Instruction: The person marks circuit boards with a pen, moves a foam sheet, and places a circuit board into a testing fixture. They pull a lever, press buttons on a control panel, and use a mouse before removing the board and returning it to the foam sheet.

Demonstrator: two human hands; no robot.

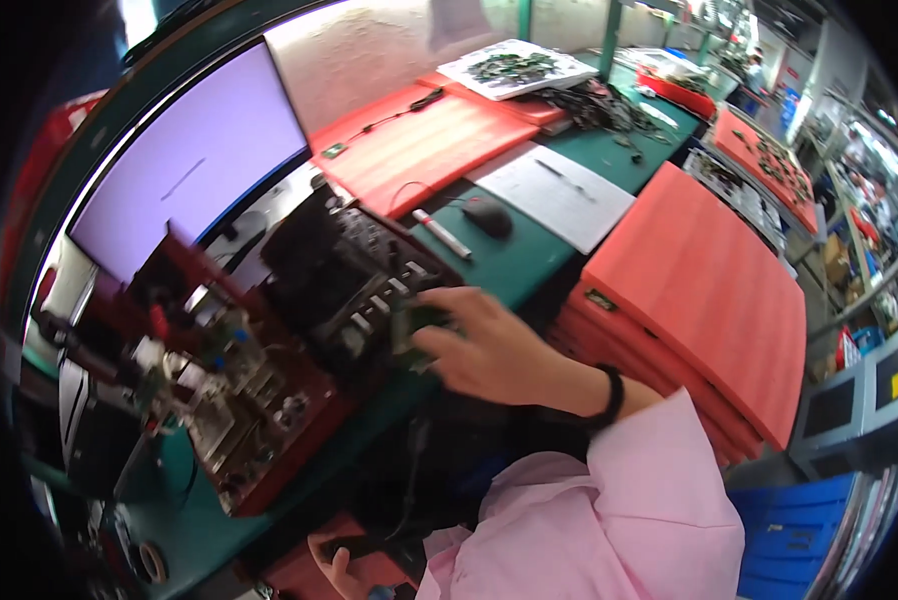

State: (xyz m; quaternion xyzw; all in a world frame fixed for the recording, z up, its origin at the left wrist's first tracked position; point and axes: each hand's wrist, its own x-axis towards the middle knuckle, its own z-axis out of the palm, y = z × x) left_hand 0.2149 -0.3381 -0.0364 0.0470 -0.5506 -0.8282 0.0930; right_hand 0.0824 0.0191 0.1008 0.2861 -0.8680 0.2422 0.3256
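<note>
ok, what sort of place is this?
Probably an electronics assembly or test bench in a factory or workshop. Clues: the pile of green, circuit-board-like pieces on a white tray, the dark red jig-like fixture fitted with metal parts, and the lit monitor near it.

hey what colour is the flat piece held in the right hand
The flat piece looks green, though blurred; it shows in the head view.

fixture fittings (379, 303): shiny metal | slabs (704, 290): matt foam | sleeve (664, 465): matt cloth | mouse (487, 215): smooth plastic
</note>
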